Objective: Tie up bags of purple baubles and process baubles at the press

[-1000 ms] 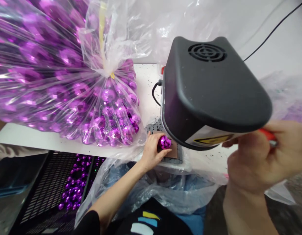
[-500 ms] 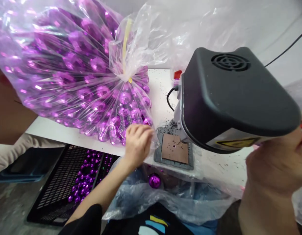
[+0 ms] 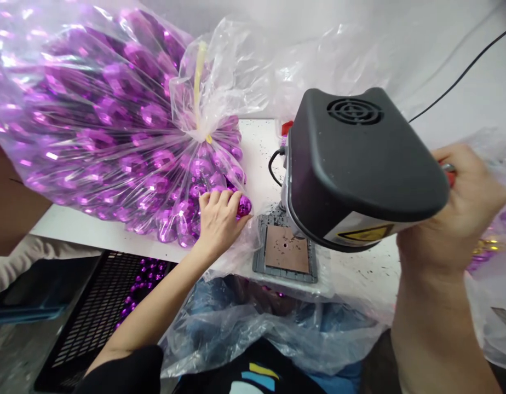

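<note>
My left hand [image 3: 220, 221] is at the front edge of a big clear plastic bag [image 3: 220, 71] full of shiny purple balls. Its fingers and thumb close on one purple ball [image 3: 245, 206], which shows past the fingertips. To the right stands a black bench drill press [image 3: 360, 164] with a fan grille on top and a yellow warning label. Beneath its head, a brown square board [image 3: 286, 249] with a small dark hole lies on the grey base plate [image 3: 261, 257]. Around the red-and-metal feed handle [image 3: 449, 172] my right hand [image 3: 462, 219] is closed.
Dark shavings are scattered over the white table [image 3: 253, 142]. A black crate [image 3: 84, 317] with purple balls sits below at the left. Clear plastic sheeting [image 3: 277, 323] covers my lap. A person's sleeve [image 3: 43, 254] shows at left; a power cable [image 3: 462, 79] runs at the upper right.
The purple ball below the base plate has dropped away toward my lap. My left hand has shifted up and left and now holds a ball. My right hand shows higher on the handle.
</note>
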Demonstrator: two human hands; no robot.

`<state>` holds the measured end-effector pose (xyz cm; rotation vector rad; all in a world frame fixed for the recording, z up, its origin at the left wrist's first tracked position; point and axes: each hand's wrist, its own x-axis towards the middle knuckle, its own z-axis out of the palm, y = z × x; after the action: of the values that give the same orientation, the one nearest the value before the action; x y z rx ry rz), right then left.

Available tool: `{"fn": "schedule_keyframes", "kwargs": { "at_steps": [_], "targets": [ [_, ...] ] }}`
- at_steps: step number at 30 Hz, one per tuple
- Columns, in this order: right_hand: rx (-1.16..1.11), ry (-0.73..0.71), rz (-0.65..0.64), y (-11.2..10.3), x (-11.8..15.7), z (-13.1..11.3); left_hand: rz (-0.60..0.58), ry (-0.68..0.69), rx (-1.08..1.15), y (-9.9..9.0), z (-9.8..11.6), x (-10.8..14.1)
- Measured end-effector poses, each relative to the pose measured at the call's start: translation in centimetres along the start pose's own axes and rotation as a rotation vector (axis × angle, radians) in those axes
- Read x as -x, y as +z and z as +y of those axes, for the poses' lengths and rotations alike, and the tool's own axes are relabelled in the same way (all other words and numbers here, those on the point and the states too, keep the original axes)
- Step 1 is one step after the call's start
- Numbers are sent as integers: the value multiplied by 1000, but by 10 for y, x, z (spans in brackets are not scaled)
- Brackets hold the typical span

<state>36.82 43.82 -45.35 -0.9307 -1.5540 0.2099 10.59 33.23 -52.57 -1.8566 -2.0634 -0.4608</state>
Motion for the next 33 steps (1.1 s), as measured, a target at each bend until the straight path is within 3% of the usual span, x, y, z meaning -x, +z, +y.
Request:
{"fn": "schedule_keyframes", "kwargs": {
  "at_steps": [3, 5, 6, 8, 10, 13, 18, 21, 25, 28, 33],
  "targets": [
    [-4, 14, -13, -1, 0, -1, 81, -98, 385, -28, 6, 18],
    [-6, 23, -16, -1, 1, -2, 11, -222, 845, -40, 14, 33],
    [-4, 25, -19, -1, 1, -3, -85, -304, 1112, -41, 20, 40],
    [-8, 28, -28, -1, 0, -4, -325, -489, 1618, -36, 32, 55],
    [-13, 33, -40, -1, 0, -5, -503, -663, 1986, -22, 43, 68],
    [-33, 44, -55, -3, -1, -7, -608, -848, 2243, 5, 56, 80],
    [-36, 26, -88, -6, -1, -7, -792, -1004, 2305, 31, 63, 84],
    [-19, 11, -98, -6, 0, -6, -773, -1020, 2264, 36, 60, 83],
    [12, 0, -118, -5, -1, -6, -729, -886, 2145, 40, 54, 81],
    [5, 1, -111, -6, -2, -7, -643, -765, 1933, 46, 53, 78],
    [-18, 12, -88, -5, -2, -9, -342, -588, 1545, 59, 59, 69]
  ]
}}
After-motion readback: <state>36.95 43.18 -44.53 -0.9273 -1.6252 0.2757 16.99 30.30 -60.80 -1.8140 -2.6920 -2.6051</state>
